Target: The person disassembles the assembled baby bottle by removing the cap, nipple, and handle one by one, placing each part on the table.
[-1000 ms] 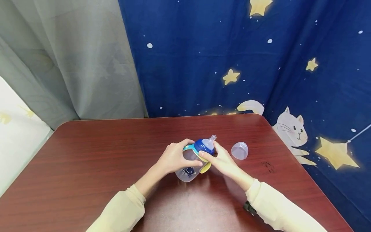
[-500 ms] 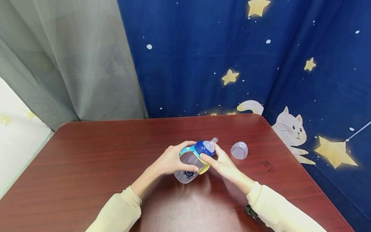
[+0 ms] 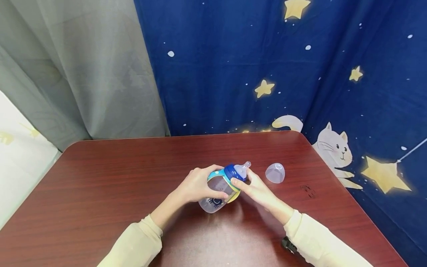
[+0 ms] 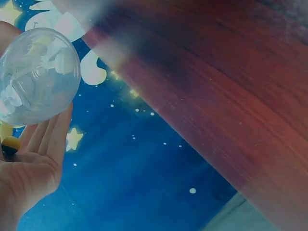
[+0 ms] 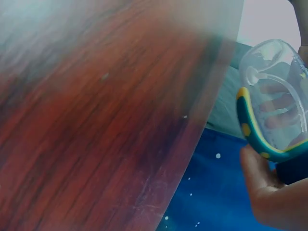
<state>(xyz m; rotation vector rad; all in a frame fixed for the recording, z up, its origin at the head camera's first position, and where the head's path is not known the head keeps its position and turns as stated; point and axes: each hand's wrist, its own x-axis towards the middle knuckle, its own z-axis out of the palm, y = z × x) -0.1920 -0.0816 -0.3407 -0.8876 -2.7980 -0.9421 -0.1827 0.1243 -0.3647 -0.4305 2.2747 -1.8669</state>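
Note:
A clear baby bottle [image 3: 217, 184] with a blue collar, a pale teat and turquoise-yellow handles is tilted, teat toward the upper right. My left hand [image 3: 197, 184] grips the bottle's body, thumb across its front and fingers behind. At the top end my right hand [image 3: 257, 188] holds the blue collar [image 3: 235, 172] between thumb and fingers. The left wrist view shows the bottle's rounded base [image 4: 41, 77] beside the left palm. In the right wrist view the handle [image 5: 262, 139] curves past the right thumb, and left fingers show through the clear wall.
A clear domed cap [image 3: 275, 173] lies on the brown wooden table [image 3: 133, 167], right of the bottle. Beneath the right sleeve is a dark wrist strap [image 3: 288, 245]. Grey and blue star-patterned curtains [image 3: 213, 66] hang behind the table's far edge.
The bottle has tipped slightly further over, its base shifting left and down. Both hands have kept hold of it, the left moving slightly left. The cap has stayed put.

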